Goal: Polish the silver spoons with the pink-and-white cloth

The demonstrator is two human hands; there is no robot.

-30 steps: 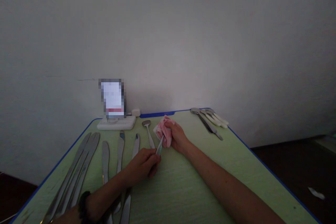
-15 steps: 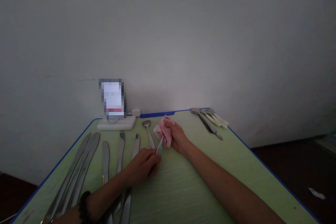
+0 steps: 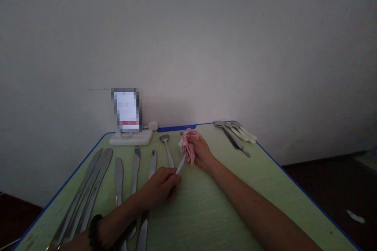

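Note:
My left hand (image 3: 160,186) pinches the white handle of a utensil (image 3: 180,166) that slants up to the right over the green table (image 3: 224,200). Its far end is buried in a pink cloth (image 3: 188,146). My right hand (image 3: 199,151) is closed around that cloth, wrapping it over the hidden end of the utensil. A metal spoon (image 3: 166,148) lies flat just left of the cloth.
Several table knives (image 3: 97,182) lie in a row on the left half of the table. More cutlery (image 3: 235,135) sits piled at the far right corner. A blurred upright device (image 3: 127,110) stands on a white base (image 3: 131,138) against the wall.
My right hand with the pink cloth has shifted slightly to the right and farther along the utensil, and the cloth looks more bunched. More of the white handle shows. My left hand has barely moved.

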